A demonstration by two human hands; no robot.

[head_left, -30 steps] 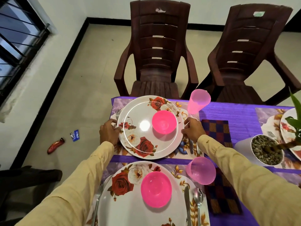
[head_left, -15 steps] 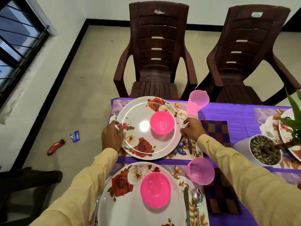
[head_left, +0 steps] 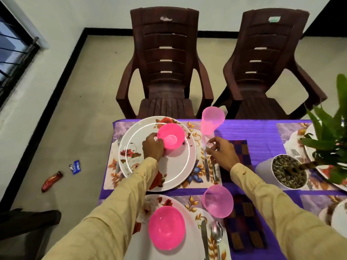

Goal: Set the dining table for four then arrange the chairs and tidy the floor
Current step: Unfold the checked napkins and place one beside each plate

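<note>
Head view down over a table [head_left: 253, 132] under a purple cloth, two place settings in line ahead. Left hand [head_left: 153, 147] on the far plate [head_left: 180, 166], fingers [head_left: 159, 142] curled round the near-left side of the far pink bowl [head_left: 171, 136], gripping it. That bowl on the plate's far half. Right hand [head_left: 222, 153] just right of that plate, above the upper ends of the far knife [head_left: 206, 166] and far spoon [head_left: 214, 170], thumb and fingers bent and slightly apart. Impossible to tell whether pinching the cutlery or merely over it.

Far plate on a floral placemat [head_left: 112, 177], a fork [head_left: 118, 147] along its left edge. Far pink tumbler [head_left: 212, 121] upright at the mat's far right corner. Dark checked napkin [head_left: 242, 151] just right of the cutlery, partly under the right wrist.

Nearer to the camera, near plate [head_left: 191, 222] with near pink bowl [head_left: 167, 228] at its middle. Near knife [head_left: 204, 239] and near spoon [head_left: 217, 235] beside it on the right, near pink tumbler [head_left: 217, 200] just beyond them, second checked napkin [head_left: 244, 228] to their right.

White plant pot [head_left: 266, 167] full of gravel at the right, green leaves above it.

Two brown plastic chairs beyond the table's far edge: left chair [head_left: 165, 59] facing the far setting, right chair [head_left: 266, 59] beside it, angled.

On the floor at left, red wrapper [head_left: 51, 182] and blue wrapper [head_left: 76, 167], near each other, well apart from the table. Both arms in pale yellow sleeves.
</note>
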